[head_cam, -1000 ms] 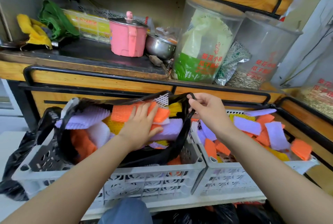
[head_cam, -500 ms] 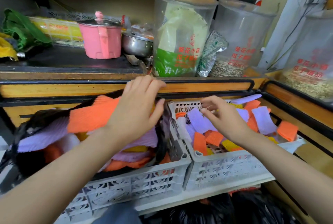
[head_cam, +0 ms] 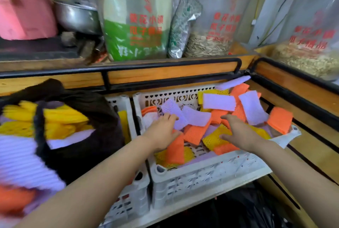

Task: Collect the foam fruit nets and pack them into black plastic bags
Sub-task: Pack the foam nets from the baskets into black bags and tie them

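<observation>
Below the wooden shelf with its black metal rail [head_cam: 165, 64], the head view shows a white perforated plastic crate [head_cam: 211, 172] holding a loose heap of flat foam fruit nets [head_cam: 219, 101] in purple, orange and yellow. Both bare arms reach into it. The left grip [head_cam: 161, 132] has its fingers straight and apart, with the fingertips [head_cam: 171, 117] touching a purple net near the crate's left wall. The right grip [head_cam: 238, 132] is spread flat over orange and yellow nets near the middle. Neither is clamped on anything yet. Just beside this crate, to the left, a black plastic bag [head_cam: 82, 154] sits in a second white crate [head_cam: 122, 102]. Its mouth is open and it already bulges with yellow and purple nets, though that side is motion-blurred.

The nets look very light, soft and springy: webbed foam sleeves that would likely squash under the fingers and puff back when released. They should not slip much, since the ribbed surface probably catches on skin and on other nets, but single pieces may drop off a bundle. The better hold appears to be a two-sided scoop, the grips pressing a bundle between them from opposite edges, rather than pinching one piece. A net snagged in the crate's holes could tear.
</observation>
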The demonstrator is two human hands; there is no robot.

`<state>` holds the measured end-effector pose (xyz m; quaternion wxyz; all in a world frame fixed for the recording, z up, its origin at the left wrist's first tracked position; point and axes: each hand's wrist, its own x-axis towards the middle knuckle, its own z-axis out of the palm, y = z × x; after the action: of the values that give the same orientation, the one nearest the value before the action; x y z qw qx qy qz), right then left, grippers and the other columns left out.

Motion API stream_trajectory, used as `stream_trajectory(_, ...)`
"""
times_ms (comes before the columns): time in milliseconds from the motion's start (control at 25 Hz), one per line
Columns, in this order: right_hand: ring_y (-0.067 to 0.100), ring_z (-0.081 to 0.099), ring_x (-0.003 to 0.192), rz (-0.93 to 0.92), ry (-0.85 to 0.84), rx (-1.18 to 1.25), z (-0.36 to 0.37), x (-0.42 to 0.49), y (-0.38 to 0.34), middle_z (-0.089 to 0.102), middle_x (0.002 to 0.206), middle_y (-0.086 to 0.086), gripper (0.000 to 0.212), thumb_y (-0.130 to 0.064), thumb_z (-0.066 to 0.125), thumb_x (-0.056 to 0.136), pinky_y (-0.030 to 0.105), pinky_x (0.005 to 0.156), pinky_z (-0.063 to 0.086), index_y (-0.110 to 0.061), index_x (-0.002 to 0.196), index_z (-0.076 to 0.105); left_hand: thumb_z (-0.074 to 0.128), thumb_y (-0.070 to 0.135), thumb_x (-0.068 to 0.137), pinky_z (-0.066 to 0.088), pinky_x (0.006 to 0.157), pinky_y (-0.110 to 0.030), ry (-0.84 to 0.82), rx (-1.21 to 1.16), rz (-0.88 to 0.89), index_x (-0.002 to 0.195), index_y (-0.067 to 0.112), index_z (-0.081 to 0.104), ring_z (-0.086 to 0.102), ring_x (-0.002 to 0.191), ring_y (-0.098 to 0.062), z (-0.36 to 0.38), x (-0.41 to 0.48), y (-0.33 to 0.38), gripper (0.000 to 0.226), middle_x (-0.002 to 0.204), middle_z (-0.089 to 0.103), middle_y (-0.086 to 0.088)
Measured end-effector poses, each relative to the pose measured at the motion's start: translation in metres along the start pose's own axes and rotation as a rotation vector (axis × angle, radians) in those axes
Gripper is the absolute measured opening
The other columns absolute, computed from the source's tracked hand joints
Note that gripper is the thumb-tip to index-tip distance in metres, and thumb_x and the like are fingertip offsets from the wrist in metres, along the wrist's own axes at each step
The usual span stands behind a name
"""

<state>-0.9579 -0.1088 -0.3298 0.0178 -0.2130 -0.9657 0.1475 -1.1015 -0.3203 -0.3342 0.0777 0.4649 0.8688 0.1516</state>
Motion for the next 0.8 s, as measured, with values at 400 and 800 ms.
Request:
stream_trajectory(400, 0.024, 0.049, 0.122, 0.070, -0.244, -0.104, 0.031, 0.058, 0.050, 0.053, 0.133, 0.009, 0.064, -0.025, 0.072, 0.080, 0.028, 0.090, 0.038, -0.015, 0.136, 0.041, 0.063, 0.045, 0.086, 0.035, 0.102, -0.036, -0.465, 0.108, -0.280, 0.142, 0.004, 0.020, 0.036, 0.129, -0.034, 0.064, 0.071, -0.023, 0.081, 0.141, 0.040, -0.020)
stream_trajectory(800, 0.031, 0.057, 0.089, 0.089, 0.486, 0.238, -0.016, 0.035, 0.030, 0.061, 0.099, 0.011, 0.033, -0.018, 0.064, 0.087, 0.033, 0.069, 0.036, -0.006, 0.116, 0.053, 0.046, 0.007, 0.094, 0.037, 0.056, -0.014, 0.155, -0.590, -0.274, 0.090, 0.010, 0.052, 0.051, 0.075, -0.015, 0.041, 0.053, 0.018, 0.007, 0.076, 0.050, 0.003)
